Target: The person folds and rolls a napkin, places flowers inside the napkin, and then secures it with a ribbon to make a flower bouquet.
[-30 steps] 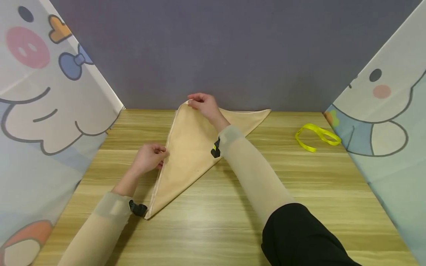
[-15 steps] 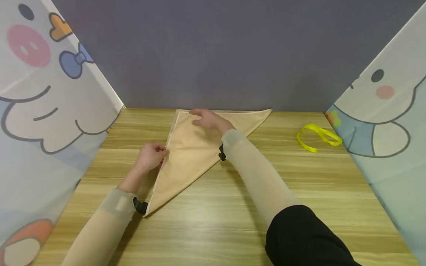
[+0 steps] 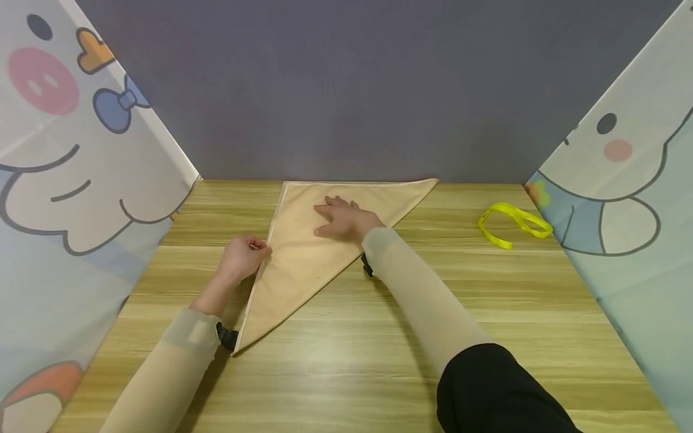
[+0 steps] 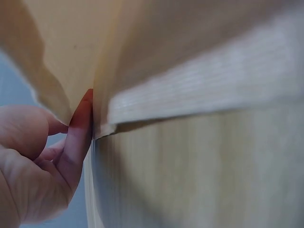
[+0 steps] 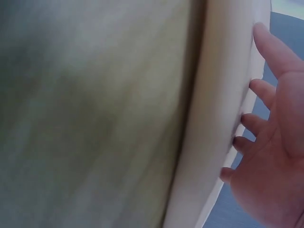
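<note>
A light tan cloth (image 3: pixel 295 252), folded into a triangle, lies on the wooden table with its long edge facing the person. At its left edge my left hand (image 3: pixel 242 258) pinches the hem; the left wrist view shows a layer of the cloth (image 4: pixel 71 47) between the thumb and a finger (image 4: pixel 78 135). My right hand (image 3: pixel 343 218) rests on the upper middle of the cloth with fingers spread. In the right wrist view its fingertips (image 5: pixel 256 85) touch the cloth surface (image 5: pixel 213 95), and nothing is gripped.
A yellow ribbon-like strip (image 3: pixel 514 219), loosely looped, lies at the right rear of the wooden table (image 3: pixel 487 319). A dark grey panel (image 3: pixel 346 90) stands behind, and cartoon-printed panels (image 3: pixel 97 198) rise along both sides.
My right hand has let go of the cloth's far left corner, which dropped flat, and has moved toward the person and slightly right onto the cloth. The left hand keeps its place.
</note>
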Demonstrator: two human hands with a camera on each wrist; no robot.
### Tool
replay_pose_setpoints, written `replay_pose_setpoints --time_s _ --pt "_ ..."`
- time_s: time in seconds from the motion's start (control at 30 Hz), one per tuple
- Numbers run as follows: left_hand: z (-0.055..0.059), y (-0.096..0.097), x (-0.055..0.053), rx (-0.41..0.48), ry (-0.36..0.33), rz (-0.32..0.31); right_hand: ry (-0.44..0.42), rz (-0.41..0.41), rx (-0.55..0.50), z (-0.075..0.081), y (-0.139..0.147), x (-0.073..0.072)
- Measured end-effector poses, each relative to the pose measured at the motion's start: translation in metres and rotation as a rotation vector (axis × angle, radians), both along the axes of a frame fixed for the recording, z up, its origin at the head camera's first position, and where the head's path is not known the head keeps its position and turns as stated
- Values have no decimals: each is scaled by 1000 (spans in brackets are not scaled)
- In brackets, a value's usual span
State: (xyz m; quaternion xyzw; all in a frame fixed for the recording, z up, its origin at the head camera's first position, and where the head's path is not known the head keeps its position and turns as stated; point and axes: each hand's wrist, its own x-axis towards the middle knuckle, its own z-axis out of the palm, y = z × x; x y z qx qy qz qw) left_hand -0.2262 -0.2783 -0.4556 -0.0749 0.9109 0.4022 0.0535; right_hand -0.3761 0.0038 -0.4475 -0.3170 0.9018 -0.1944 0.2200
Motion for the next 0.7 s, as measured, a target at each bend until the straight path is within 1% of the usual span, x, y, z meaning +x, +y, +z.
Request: replay_pose_setpoints --time_s 0.13,0.33,0.53,0.7 --pt "-1 -1 0 8 -9 -2 9 26 2 -2 -2 -3" --pt "0 -1 0 9 -16 -14 2 29 17 -2 -6 -5" --pt "0 -1 1 14 -17 -22 12 18 17 1 -8 -4" --pt "1 -1 3 27 -22 -21 32 2 46 1 -9 -2"
